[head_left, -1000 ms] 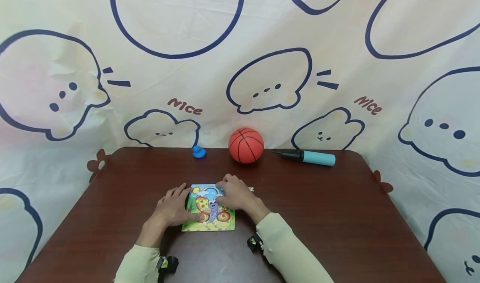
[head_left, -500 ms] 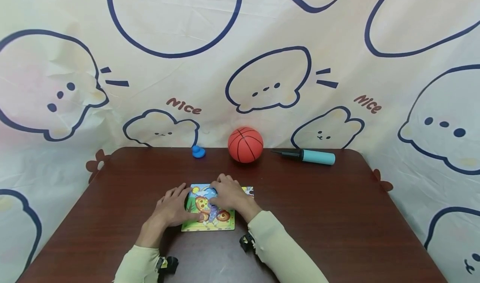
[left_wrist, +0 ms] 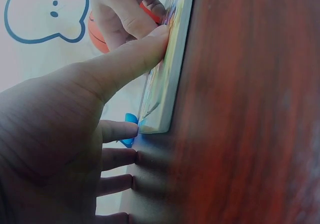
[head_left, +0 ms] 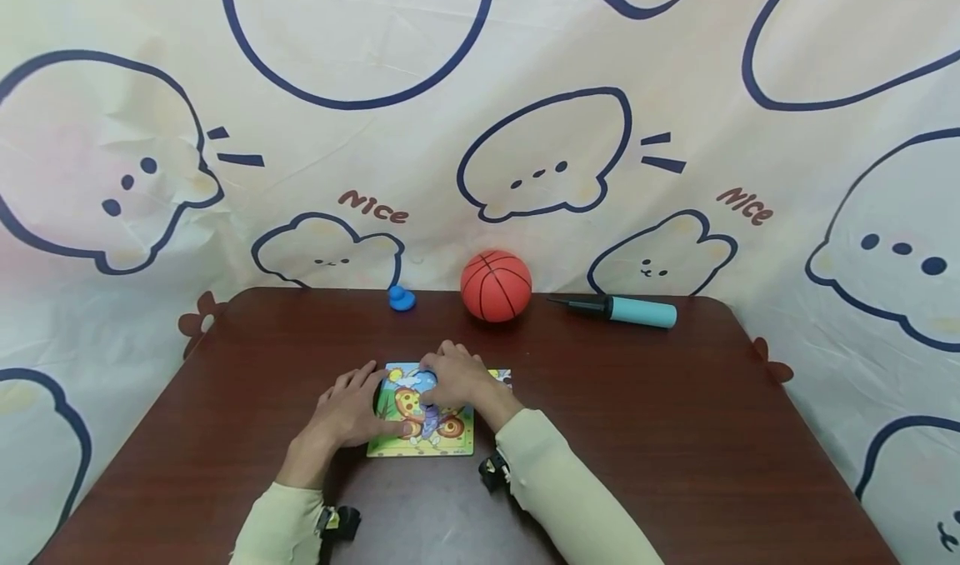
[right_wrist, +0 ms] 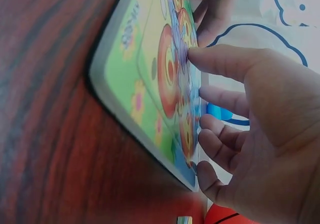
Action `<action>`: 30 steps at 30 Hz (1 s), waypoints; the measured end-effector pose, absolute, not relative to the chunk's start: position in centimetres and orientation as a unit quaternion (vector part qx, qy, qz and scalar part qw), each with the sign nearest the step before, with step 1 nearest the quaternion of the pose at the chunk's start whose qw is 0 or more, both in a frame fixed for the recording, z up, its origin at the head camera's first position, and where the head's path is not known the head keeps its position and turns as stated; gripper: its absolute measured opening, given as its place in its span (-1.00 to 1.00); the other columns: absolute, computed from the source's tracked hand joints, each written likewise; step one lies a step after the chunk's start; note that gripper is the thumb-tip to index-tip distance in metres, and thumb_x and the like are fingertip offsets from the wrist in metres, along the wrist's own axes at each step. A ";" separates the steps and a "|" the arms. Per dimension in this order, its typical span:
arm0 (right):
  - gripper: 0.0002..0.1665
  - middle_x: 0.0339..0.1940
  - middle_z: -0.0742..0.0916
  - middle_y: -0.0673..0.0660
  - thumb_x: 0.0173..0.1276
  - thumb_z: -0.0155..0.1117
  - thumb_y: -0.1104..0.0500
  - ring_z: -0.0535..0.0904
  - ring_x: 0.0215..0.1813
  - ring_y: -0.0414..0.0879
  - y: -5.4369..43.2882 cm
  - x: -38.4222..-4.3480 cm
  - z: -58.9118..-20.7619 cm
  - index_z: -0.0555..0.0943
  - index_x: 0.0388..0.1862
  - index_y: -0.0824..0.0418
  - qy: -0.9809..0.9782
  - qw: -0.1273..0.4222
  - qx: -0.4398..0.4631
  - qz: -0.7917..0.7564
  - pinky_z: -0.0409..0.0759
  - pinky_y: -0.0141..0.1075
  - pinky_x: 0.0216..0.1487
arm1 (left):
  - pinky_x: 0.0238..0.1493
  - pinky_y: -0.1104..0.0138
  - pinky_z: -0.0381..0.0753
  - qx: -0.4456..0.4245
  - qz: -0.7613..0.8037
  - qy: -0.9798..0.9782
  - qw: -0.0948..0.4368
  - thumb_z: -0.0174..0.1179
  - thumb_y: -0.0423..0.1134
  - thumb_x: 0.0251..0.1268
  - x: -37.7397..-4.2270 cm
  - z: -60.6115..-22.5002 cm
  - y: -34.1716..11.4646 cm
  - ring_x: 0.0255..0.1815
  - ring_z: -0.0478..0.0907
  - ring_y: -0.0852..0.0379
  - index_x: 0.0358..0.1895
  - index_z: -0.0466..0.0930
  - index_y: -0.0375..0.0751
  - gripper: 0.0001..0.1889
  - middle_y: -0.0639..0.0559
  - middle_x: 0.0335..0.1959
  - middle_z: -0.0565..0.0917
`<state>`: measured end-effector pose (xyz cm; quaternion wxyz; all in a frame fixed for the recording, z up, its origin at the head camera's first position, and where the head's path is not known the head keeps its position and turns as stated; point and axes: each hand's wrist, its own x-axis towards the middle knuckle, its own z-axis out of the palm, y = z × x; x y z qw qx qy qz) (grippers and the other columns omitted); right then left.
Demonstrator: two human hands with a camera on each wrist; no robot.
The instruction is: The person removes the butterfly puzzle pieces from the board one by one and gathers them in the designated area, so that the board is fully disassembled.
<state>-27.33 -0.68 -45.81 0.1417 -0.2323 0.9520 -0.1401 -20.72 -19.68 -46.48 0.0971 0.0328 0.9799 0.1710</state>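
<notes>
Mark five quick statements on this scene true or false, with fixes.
1. The left hand and right hand are both at the butterfly board. True.
2. The right hand is holding the pump. False: the pump lies near the far edge of the table, out of its grasp.
3. The ball sits between the blue toy and the pump. True.
4. The ball is green. False: it is red with black lines.
5. The left thumb touches the board. True.

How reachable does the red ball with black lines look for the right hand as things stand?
Likely yes: nothing visible stands between the right hand and the red ball beyond it, though that hand is over the flat, colourful butterfly board.
</notes>
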 end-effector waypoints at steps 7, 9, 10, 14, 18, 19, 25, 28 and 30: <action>-0.44 0.05 0.48 -0.02 0.15 0.40 -0.23 0.32 0.04 -0.12 -1.2 -27.5 -45.8 0.56 0.15 -0.24 0.952 0.150 -0.232 -0.134 0.43 -0.13 0.01 | 0.29 -0.37 0.14 0.035 0.173 0.979 0.101 0.36 0.44 -0.23 -20.7 -46.4 -19.5 0.45 0.08 -0.38 0.44 0.23 -0.17 0.14 -0.31 0.52 0.12; -0.44 0.05 0.48 -0.02 0.15 0.40 -0.22 0.33 0.04 -0.12 -1.3 -27.5 -45.7 0.56 0.15 -0.26 0.952 0.152 -0.231 -0.128 0.45 -0.11 0.02 | 0.28 -0.37 0.14 0.036 0.172 0.979 0.100 0.36 0.44 -0.23 -20.8 -46.4 -19.5 0.44 0.08 -0.38 0.44 0.23 -0.18 0.15 -0.31 0.51 0.13; -0.44 0.05 0.47 -0.02 0.15 0.40 -0.22 0.33 0.04 -0.12 -1.3 -27.6 -45.7 0.56 0.16 -0.26 0.953 0.154 -0.231 -0.125 0.45 -0.10 0.02 | 0.29 -0.37 0.14 0.035 0.172 0.979 0.099 0.36 0.44 -0.23 -20.8 -46.4 -19.5 0.44 0.08 -0.38 0.44 0.23 -0.18 0.15 -0.31 0.51 0.13; -0.42 0.02 0.46 -0.01 0.16 0.39 -0.22 0.32 0.02 -0.11 -1.5 -27.7 -45.5 0.54 0.20 -0.32 0.952 0.160 -0.235 -0.111 0.46 -0.07 0.01 | 0.30 -0.37 0.13 0.031 0.172 0.979 0.101 0.36 0.43 -0.22 -20.8 -46.4 -19.5 0.45 0.07 -0.38 0.44 0.23 -0.18 0.14 -0.30 0.52 0.12; -0.45 -0.01 0.45 -0.02 0.17 0.39 -0.20 0.31 0.01 -0.12 -1.7 -27.8 -45.5 0.55 0.18 -0.35 0.951 0.167 -0.235 -0.112 0.44 -0.09 0.00 | 0.30 -0.37 0.12 0.029 0.175 0.979 0.101 0.37 0.42 -0.22 -20.8 -46.3 -19.5 0.45 0.07 -0.38 0.44 0.24 -0.18 0.13 -0.31 0.52 0.12; -0.47 -0.02 0.45 -0.03 0.18 0.39 -0.19 0.31 0.02 -0.12 -1.7 -27.8 -45.4 0.56 0.16 -0.35 0.951 0.168 -0.233 -0.117 0.43 -0.10 -0.01 | 0.30 -0.37 0.12 0.030 0.175 0.979 0.101 0.37 0.43 -0.22 -20.8 -46.2 -19.6 0.45 0.07 -0.38 0.44 0.24 -0.18 0.14 -0.31 0.52 0.12; -0.59 -0.01 0.43 -0.03 0.20 0.41 -0.13 0.27 0.05 -0.10 -1.7 -27.8 -45.4 0.61 0.06 -0.33 0.946 0.185 -0.219 -0.152 0.35 -0.10 -0.01 | 0.30 -0.38 0.12 0.031 0.173 0.979 0.103 0.35 0.44 -0.22 -20.9 -46.4 -19.6 0.45 0.07 -0.39 0.44 0.23 -0.18 0.14 -0.31 0.52 0.11; -0.61 0.00 0.43 -0.03 0.21 0.40 -0.12 0.26 0.06 -0.09 -1.8 -27.7 -45.4 0.61 0.05 -0.32 0.945 0.187 -0.217 -0.157 0.33 -0.06 0.01 | 0.30 -0.37 0.12 0.030 0.173 0.979 0.105 0.35 0.44 -0.21 -20.9 -46.4 -19.6 0.46 0.07 -0.38 0.44 0.23 -0.18 0.13 -0.30 0.52 0.11; -0.61 0.01 0.43 -0.02 0.21 0.40 -0.12 0.26 0.06 -0.07 -1.7 -27.7 -45.4 0.61 0.04 -0.32 0.946 0.184 -0.218 -0.157 0.34 -0.05 0.03 | 0.30 -0.37 0.12 0.030 0.172 0.979 0.105 0.36 0.44 -0.22 -20.8 -46.4 -19.6 0.45 0.07 -0.38 0.44 0.24 -0.18 0.14 -0.30 0.52 0.11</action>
